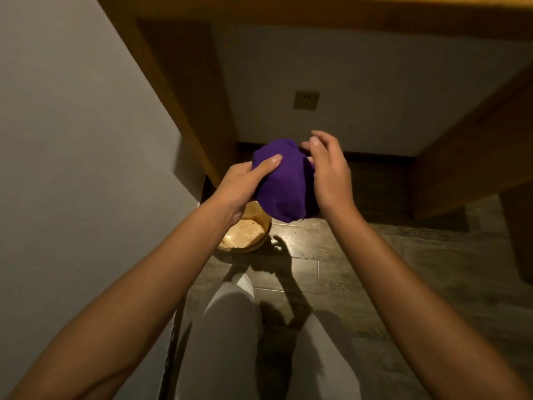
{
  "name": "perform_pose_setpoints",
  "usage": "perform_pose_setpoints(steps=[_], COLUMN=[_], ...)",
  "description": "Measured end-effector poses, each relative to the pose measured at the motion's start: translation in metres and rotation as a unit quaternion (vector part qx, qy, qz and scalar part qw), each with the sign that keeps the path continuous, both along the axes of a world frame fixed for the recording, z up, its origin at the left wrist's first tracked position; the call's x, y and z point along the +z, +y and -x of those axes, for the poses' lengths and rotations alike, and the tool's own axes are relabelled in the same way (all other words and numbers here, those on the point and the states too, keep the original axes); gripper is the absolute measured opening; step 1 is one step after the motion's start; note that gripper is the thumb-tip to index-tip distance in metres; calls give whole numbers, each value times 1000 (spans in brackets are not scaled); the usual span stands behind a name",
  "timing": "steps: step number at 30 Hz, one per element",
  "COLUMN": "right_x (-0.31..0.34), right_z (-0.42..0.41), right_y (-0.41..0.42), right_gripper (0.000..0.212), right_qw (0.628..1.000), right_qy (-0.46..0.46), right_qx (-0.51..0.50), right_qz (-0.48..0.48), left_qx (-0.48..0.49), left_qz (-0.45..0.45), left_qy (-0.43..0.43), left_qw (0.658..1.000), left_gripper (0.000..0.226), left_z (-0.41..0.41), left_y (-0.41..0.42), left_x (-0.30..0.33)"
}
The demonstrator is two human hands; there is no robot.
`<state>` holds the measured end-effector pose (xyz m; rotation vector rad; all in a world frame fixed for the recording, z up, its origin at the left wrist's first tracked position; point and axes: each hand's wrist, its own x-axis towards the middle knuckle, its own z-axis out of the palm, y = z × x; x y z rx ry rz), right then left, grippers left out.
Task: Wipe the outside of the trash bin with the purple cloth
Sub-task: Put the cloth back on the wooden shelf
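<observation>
My left hand (242, 183) grips the cloth (281, 180) bunched above the bin (248, 232) on the floor; my right hand (328, 171), fingers loose, tucks it into a pad for wiping.

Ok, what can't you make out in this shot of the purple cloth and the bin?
- Round tan trash bin, head view: its outside wall and far rim are hidden by the left hand and forearm.
- Purple cloth: its right edge is hidden behind the right hand.
- Right hand's grip: palm faces away, contact unclear.
</observation>
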<state>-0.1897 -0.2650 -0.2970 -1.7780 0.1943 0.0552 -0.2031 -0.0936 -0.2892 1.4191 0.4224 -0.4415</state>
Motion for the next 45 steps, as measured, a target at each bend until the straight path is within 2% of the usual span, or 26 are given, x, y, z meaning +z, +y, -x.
perform_pose_setpoints(steps=[4, 7, 9, 10, 12, 15, 17, 20, 24, 28, 31, 33, 35, 37, 39, 41, 42, 45], right_x=[76, 130, 159, 173, 198, 228, 247, 267, 281, 283, 279, 276, 275, 277, 281, 280, 278, 270], right_z=[14, 30, 39, 43, 49, 45, 37, 21, -9, -38, -57, -66, -76, -87, -100, -116, -125, -154], right_y=[-22, -31, -34, -35, -35, -32, -28, -21, 0, 24, 38, 41, 43, 46, 52, 56, 57, 58], right_gripper=[39, 57, 73, 73, 59, 40, 35, 38, 59, 79, 78, 70, 68, 75, 70, 52, 47, 51], right_qw=[988, 958, 945, 939, 936, 969, 983, 988, 987, 984, 968, 961, 954, 937, 921, 922, 931, 954], right_qy=[145, 268, 291, 287, 259, 188, 144, 103, 68, 87, 131, 180, 232, 256, 240, 199, 184, 171], right_qx=[-10, 14, 2, 2, 12, 17, 15, 25, 14, 2, -47, -53, -26, 20, 41, 8, -16, -63], right_qz=[-55, -96, -152, -190, -237, -159, -108, -110, -147, -156, -211, -201, -189, -235, -304, -332, -316, -237], left_qx=[43, 59, 62, 65, 67, 60, 51, 41, -16, -41, -21, -21, -29, -41, -56, -60, -58, -53], left_qz=[75, 122, 133, 135, 128, 113, 110, 123, 117, 97, 115, 122, 127, 118, 100, 73, 50, -33], left_qy=[4, -4, -20, -28, -37, -45, -42, -16, -17, -53, -61, -67, -67, -69, -65, -62, -65, -87], left_qw=[996, 991, 989, 988, 989, 991, 992, 991, 993, 993, 991, 990, 989, 990, 991, 994, 995, 994], left_gripper=[51, 52, 46, 41, 33, 32, 36, 47, 65, 57, 47, 45, 43, 42, 43, 40, 37, 32], left_z=[13, 23, 29, 32, 36, 37, 36, 26, -2, -37, -67, -84, -100, -114, -127, -140, -148, -172], left_y=[0, -9, -13, -14, -14, -7, 2, 17, 44, 66, 80, 87, 93, 96, 97, 99, 101, 106], left_x=[76, 128, 160, 175, 200, 226, 240, 254, 268, 282, 294, 300, 304, 305, 303, 299, 297, 289])
